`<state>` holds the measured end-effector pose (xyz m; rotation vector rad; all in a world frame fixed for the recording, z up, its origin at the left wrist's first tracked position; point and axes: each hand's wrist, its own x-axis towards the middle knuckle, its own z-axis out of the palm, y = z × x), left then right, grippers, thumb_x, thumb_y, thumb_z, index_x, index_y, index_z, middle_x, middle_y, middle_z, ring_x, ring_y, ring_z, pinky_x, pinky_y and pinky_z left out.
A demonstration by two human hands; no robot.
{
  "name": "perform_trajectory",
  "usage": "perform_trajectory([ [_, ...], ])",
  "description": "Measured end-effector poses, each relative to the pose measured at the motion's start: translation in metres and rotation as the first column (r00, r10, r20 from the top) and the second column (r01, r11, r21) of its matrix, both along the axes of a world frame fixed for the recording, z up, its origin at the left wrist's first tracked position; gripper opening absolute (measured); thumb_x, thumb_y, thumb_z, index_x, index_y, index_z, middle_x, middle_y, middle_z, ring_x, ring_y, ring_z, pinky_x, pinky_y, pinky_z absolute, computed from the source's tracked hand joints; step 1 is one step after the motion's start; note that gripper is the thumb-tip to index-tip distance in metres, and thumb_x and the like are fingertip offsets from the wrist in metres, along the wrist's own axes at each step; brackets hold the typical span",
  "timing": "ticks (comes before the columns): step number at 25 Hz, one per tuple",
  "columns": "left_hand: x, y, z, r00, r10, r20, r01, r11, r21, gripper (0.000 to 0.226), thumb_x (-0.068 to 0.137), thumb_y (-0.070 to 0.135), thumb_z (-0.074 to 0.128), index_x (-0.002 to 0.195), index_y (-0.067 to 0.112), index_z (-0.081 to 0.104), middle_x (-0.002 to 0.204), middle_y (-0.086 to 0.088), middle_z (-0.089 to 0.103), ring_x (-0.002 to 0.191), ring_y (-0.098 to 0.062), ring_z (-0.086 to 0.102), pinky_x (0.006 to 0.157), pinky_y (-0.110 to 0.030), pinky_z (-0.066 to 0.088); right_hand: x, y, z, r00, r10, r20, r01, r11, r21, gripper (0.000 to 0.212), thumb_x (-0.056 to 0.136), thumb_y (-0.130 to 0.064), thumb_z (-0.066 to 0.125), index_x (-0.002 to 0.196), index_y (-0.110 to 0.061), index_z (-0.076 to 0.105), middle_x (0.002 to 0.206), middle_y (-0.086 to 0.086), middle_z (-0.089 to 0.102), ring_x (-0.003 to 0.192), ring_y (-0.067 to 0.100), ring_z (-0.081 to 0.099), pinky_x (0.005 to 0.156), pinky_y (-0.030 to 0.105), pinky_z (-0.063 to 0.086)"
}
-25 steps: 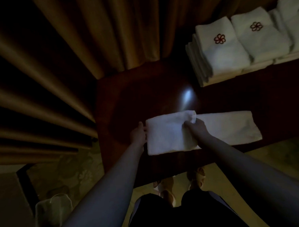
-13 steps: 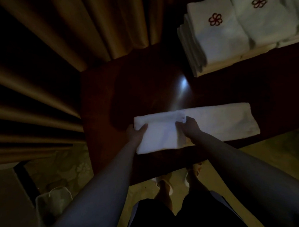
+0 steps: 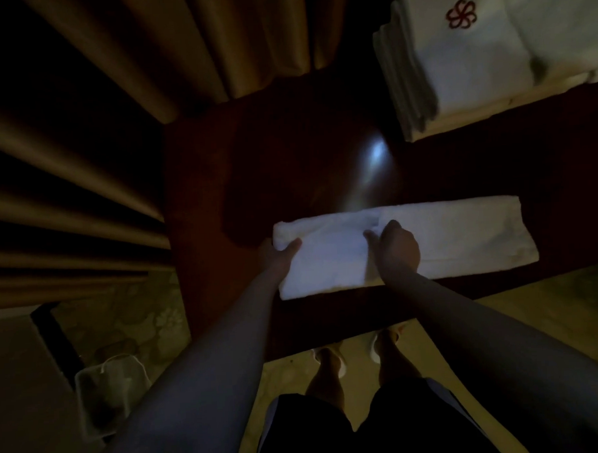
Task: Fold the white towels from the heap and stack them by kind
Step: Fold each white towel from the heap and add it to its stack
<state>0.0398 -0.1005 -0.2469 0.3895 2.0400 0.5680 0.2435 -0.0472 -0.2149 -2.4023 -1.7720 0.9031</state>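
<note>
Dark reddish wood makes up the worktop [image 3: 287, 151], polished enough to throw back one pale glint of light [image 3: 375, 154] near its middle. Heavy tan curtains [image 3: 180, 43] hang in deep folds behind and to the left of it, and the room is dim throughout. A white towel [image 3: 462, 234] lies as a long band across the near part of the worktop, its left part doubled over into a thicker panel. The left hand [image 3: 278, 256] grips that panel's left edge, thumb on top and the other fingers hidden beneath the cloth. The right hand [image 3: 396, 246] rests on the middle of the towel, its fingers [image 3: 371, 235] curled and pinching the edge of the folded layer. At the far right corner sits a stack of folded towels [image 3: 455, 65] with red flower emblems, well apart from the band. Below the worktop's near edge is pale patterned floor [image 3: 123, 319], where a small wire bin [image 3: 106, 395] stands to the left and the person's feet in light sandals [image 3: 378, 348] stand.
</note>
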Motion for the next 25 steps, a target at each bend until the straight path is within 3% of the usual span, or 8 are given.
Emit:
perform_trajectory([
  [3,-0.003,-0.003,0.004,0.996,0.064,0.068,-0.066,0.997,0.029,0.066,0.08,0.032,0.077,0.133,0.004,0.05,0.129,-0.014,0.058,0.113,-0.03,0.06,0.094,-0.044,0.051,-0.008,0.002,0.004,1.0,-0.001,-0.007,0.001,0.999,-0.032,0.026,0.093,-0.025,0.056,0.108,-0.004,0.054,0.107,0.018,0.064,0.102,0.035,0.061,0.075,0.033,0.043],
  [7,-0.014,-0.022,0.018,0.966,0.187,0.179,-0.197,0.98,0.039,0.079,0.078,0.036,0.078,0.143,0.011,0.04,0.137,-0.013,0.053,0.117,-0.031,0.057,0.097,-0.05,0.049,-0.025,-0.006,0.019,0.975,-0.128,-0.182,0.105,0.986,-0.13,0.026,0.091,-0.015,0.049,0.115,-0.006,0.056,0.117,0.018,0.062,0.11,0.035,0.057,0.088,0.034,0.044],
  [10,-0.016,-0.026,0.042,0.926,0.291,0.239,-0.323,0.941,0.103,0.078,0.073,0.032,0.08,0.14,0.012,0.044,0.132,-0.016,0.056,0.11,-0.033,0.06,0.09,-0.049,0.052,-0.043,-0.022,0.035,0.946,-0.018,-0.322,-0.024,0.992,-0.126,0.031,0.095,-0.023,0.05,0.121,-0.007,0.056,0.122,0.018,0.06,0.113,0.033,0.056,0.093,0.034,0.042],
  [13,-0.007,-0.02,0.072,0.901,0.28,0.332,-0.354,0.916,0.188,0.056,0.077,0.029,0.076,0.127,0.013,0.057,0.115,-0.015,0.066,0.096,-0.031,0.066,0.077,-0.04,0.057,-0.065,-0.037,0.054,0.852,0.108,-0.512,-0.161,0.985,-0.061,0.041,0.093,-0.039,0.056,0.12,-0.01,0.059,0.119,0.011,0.061,0.104,0.024,0.059,0.088,0.031,0.044],
  [16,0.006,-0.016,0.097,0.92,0.169,0.353,-0.268,0.929,0.254,0.051,0.08,0.059,0.066,0.114,0.021,0.066,0.11,-0.007,0.069,0.097,-0.024,0.068,0.085,-0.042,0.056,-0.079,-0.043,0.079,0.753,0.009,-0.658,-0.135,0.981,-0.141,0.057,0.087,-0.052,0.06,0.126,-0.012,0.05,0.115,0.003,0.059,0.101,0.017,0.058,0.085,0.029,0.045],
  [18,0.018,-0.016,0.11,0.913,0.102,0.395,-0.224,0.935,0.276,0.055,0.088,0.068,0.045,0.104,0.021,0.07,0.102,-0.006,0.072,0.093,-0.021,0.069,0.081,-0.037,0.056,-0.073,-0.041,0.086,0.758,-0.019,-0.652,-0.094,0.986,-0.138,0.067,0.078,-0.055,0.068,0.126,-0.013,0.046,0.112,0.001,0.06,0.099,0.016,0.06,0.08,0.029,0.046],
  [20,0.033,-0.015,0.117,0.888,0.051,0.458,-0.203,0.936,0.288,0.061,0.094,0.064,0.031,0.099,0.017,0.069,0.092,-0.006,0.072,0.081,-0.018,0.067,0.067,-0.029,0.051,-0.06,-0.036,0.09,0.827,0.018,-0.562,-0.057,0.997,-0.052,0.066,0.071,-0.051,0.075,0.118,-0.012,0.052,0.104,0.003,0.064,0.094,0.019,0.063,0.074,0.031,0.048],
  [25,0.063,0.0,0.124,0.929,-0.07,0.364,-0.03,0.965,0.26,0.049,0.101,0.048,0.035,0.094,0.008,0.062,0.077,-0.005,0.063,0.059,-0.013,0.056,0.046,-0.018,0.043,-0.006,-0.023,0.109,0.856,-0.115,-0.504,0.139,0.99,0.01,0.028,0.082,-0.025,0.06,0.107,-0.013,0.064,0.098,0.007,0.067,0.092,0.025,0.062,0.078,0.033,0.049],
])
